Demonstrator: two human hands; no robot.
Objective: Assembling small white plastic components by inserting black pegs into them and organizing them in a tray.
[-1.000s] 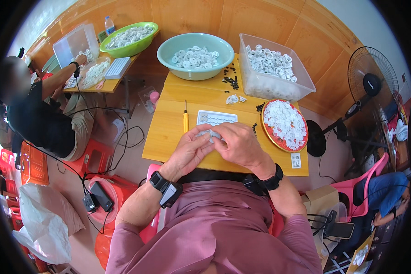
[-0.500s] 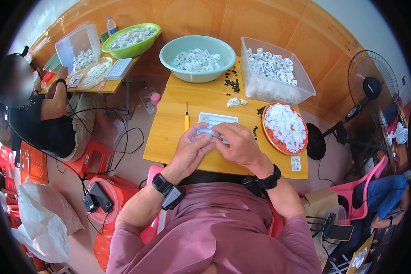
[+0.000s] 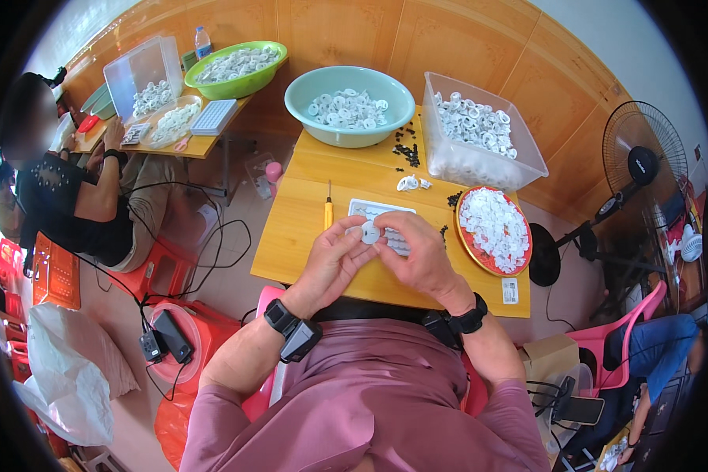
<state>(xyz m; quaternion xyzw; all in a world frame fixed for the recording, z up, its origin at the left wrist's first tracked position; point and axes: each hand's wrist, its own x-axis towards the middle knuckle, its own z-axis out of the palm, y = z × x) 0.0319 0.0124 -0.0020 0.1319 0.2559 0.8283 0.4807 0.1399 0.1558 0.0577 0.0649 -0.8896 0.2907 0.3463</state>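
Between my two hands is a small round white plastic part (image 3: 370, 232), its flat disc face turned up. The fingers and thumb of my left hand (image 3: 337, 253) pinch its left edge. From the other side, my right hand (image 3: 418, 257) grips its right edge with thumb and fingertips. Just behind the hands lies a white tray (image 3: 362, 208) with rows of small hollows, partly covered by my fingers. A screwdriver with a yellow handle (image 3: 328, 214) lies left of the tray. Two or so loose white parts (image 3: 408, 183) rest beyond it.
A pale green basin (image 3: 350, 79) and a clear bin (image 3: 488, 161) of white parts stand at the back. Small black pieces (image 3: 406, 153) lie between them. A red plate (image 3: 526, 263) of white pieces sits at right, near a fan (image 3: 642, 165). Another person (image 3: 71, 197) sits at left.
The white part has turned so its round face now shows between my fingers. My view has shifted slightly. The person at left has moved their hands on their table.
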